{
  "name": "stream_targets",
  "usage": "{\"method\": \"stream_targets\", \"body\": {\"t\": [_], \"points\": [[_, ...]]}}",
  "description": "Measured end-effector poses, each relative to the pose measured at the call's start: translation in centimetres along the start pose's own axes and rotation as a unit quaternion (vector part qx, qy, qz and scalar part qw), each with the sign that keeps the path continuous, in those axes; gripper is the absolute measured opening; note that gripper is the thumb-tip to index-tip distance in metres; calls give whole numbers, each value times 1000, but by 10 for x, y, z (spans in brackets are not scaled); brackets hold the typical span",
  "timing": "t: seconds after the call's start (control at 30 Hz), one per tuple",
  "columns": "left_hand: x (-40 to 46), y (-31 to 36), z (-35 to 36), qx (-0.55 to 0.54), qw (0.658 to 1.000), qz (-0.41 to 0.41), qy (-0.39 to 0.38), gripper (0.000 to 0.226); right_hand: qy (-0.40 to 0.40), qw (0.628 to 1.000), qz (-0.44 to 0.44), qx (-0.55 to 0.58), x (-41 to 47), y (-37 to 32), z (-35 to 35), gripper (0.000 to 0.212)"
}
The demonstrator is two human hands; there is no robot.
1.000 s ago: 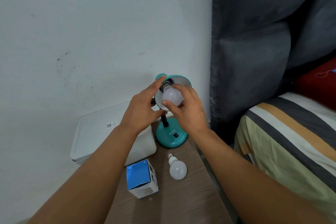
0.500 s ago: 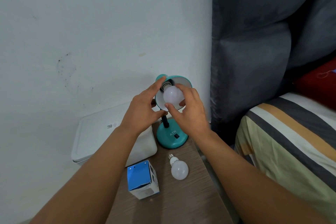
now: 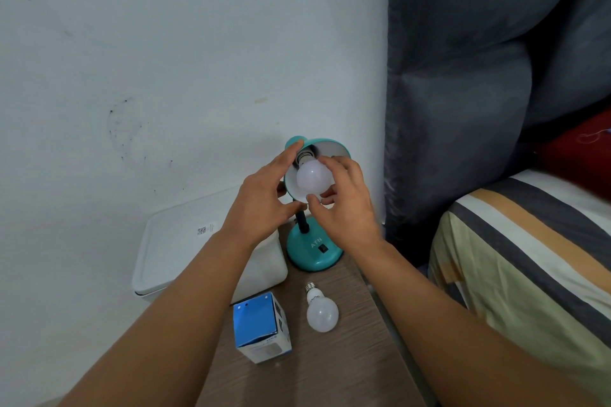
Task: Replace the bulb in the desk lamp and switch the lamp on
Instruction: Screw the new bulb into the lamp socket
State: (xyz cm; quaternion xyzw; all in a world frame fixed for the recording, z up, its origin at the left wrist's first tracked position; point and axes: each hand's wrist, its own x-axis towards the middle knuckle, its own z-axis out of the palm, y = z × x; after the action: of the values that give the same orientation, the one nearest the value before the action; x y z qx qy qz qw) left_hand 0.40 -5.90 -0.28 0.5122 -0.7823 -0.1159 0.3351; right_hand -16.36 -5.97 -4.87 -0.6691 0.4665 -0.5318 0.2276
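Here, in the head view, the frosted white bulb (image 3: 312, 179) is grasped by the fingertips of the right hand (image 3: 347, 208), whose grip is curled around its globe. Its metal screw base points up and away into the socket of the teal metal lamp shade (image 3: 317, 145), so the long axis lies along the socket. The shade's rim is held by the left hand (image 3: 264, 201). A second white bulb (image 3: 321, 311) lies on the brown wooden bench (image 3: 330, 367), beside a blue-and-white cardboard box (image 3: 261, 327).
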Motion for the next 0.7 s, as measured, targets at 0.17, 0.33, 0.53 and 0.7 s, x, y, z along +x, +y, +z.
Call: {"method": "stream_targets", "body": {"t": [0.17, 0.33, 0.53, 0.7], "points": [[0, 0, -1, 11, 1000, 1, 0, 100, 23, 999, 31, -6, 3, -2, -2, 67], [0, 0, 0, 9, 1000, 1, -1, 99, 13, 1000, -5, -9, 3, -3, -3, 62], [0, 0, -1, 7, 1000, -6, 0, 97, 34, 997, 68, 21, 7, -6, -4, 63], [-1, 2, -1, 9, 1000, -7, 0, 95, 18, 998, 27, 46, 4, -4, -2, 63]]}}
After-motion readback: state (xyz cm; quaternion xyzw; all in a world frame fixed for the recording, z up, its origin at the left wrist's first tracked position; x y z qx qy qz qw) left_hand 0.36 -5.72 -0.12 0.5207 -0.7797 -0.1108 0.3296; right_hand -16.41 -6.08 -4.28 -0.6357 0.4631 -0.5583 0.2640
